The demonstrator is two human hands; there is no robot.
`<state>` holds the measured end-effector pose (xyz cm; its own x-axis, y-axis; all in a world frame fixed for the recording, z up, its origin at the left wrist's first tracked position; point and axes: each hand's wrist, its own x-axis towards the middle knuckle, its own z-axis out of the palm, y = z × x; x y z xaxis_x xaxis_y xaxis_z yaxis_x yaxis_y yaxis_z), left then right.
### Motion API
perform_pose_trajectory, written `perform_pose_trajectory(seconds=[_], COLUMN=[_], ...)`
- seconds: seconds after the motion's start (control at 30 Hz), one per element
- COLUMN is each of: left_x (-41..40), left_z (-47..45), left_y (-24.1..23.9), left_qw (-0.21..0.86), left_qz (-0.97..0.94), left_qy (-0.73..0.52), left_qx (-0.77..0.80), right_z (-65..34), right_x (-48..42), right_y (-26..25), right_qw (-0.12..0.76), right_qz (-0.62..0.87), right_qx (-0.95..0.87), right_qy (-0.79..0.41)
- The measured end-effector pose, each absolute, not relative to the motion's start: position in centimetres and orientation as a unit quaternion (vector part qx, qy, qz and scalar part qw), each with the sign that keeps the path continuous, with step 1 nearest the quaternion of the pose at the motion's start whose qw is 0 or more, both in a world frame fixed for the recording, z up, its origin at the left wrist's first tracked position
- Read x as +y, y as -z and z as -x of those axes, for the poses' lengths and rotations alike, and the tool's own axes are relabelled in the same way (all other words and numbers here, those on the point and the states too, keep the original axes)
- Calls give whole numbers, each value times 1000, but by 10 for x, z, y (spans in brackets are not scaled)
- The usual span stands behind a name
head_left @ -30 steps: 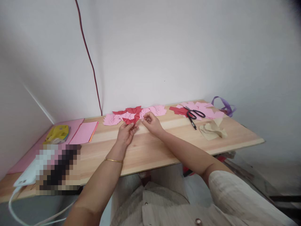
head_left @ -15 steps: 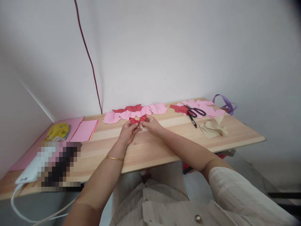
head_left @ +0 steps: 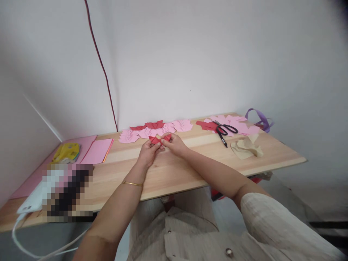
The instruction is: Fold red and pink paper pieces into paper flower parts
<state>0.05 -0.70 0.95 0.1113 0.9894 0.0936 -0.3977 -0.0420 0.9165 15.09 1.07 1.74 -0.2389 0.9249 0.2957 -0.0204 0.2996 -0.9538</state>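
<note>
Change noted: a second ago only the left hand (head_left: 148,153) has the red folded paper (head_left: 153,140), with the right hand (head_left: 176,145) apart from it; now both are on it, and the right thumb sits further over its middle than half a second ago. Judgement: the work is now two-handed, probably pressing or shaping the centre.

Finger state: left thumb and fingers pinch the left part; right thumb and fingers close on the right part. Piece lies between the two sets of fingertips, its pointed ends projecting beyond them on the far side. Contact with the wooden table (head_left: 185,172): cannot tell.

Beyond the fingers: pink folded papers (head_left: 129,136). Well right of them: black-handled scissors (head_left: 231,128).
</note>
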Motion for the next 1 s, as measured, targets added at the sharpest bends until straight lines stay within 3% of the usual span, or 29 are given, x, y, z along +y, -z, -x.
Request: perform_pose_trajectory(seconds=[0.1, 0.7, 1.0], left_x=[-8, -13, -9], left_z=[0, 2, 2], left_y=[-11, -22, -22], left_qw=[613, 637, 621], left_qz=[-428, -356, -320], left_qy=[-569, -573, -617], left_qx=[344, 372, 363], right_z=[-153, -153, -151], right_x=[12, 11, 15], right_y=[-18, -20, -16], right_qw=[502, 480, 513], right_qz=[378, 313, 312], right_qx=[-639, -628, -561], right_qy=[-443, -527, -570])
